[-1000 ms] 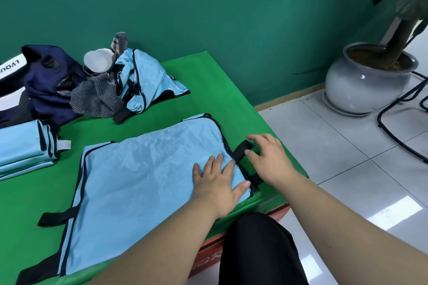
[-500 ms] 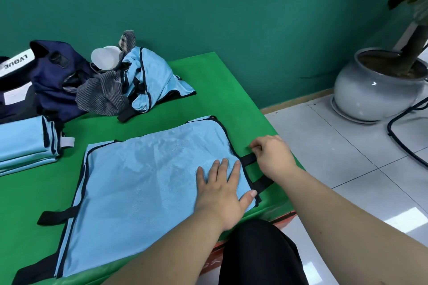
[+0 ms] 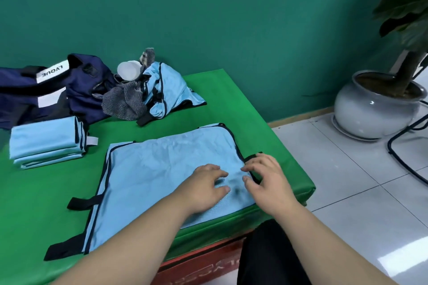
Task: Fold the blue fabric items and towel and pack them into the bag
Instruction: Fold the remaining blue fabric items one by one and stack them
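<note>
Landmark taken as the spread blue fabric item [image 3: 162,169], lying flat and face-up on the green table [image 3: 266,127], near its front edge. Far left and behind it: navy bag [image 3: 76,90], slumped against the wall, white label facing up. Just in front of the bag, left of the landmark and apart from it: stack of folded blue items [image 3: 46,143], edges squared, a small white tab at its right end. Behind the landmark: grey striped towel [image 3: 125,102], bunched, touching the bag; a white cup [image 3: 128,70] lay on its side above the towel. Touching the towel on its right: crumpled blue item [image 3: 166,90], unfolded, black trim showing. Two black straps [image 3: 83,202] stuck out from the landmark's left edge onto the table. Left hand [image 3: 206,188] rested palm-down on the landmark's right front part, fingers loosely bent and spread, grasping nothing. Right hand [image 3: 268,180] sat over the landmark's right edge, fingers arched at a short black strap [image 3: 251,157]; could not tell whether it pinched the strap or only touched it. Far right of the landmark, off the table on the tiled floor: grey plant pot [image 3: 375,109], a black cable [image 3: 405,152] looping beside it.
</note>
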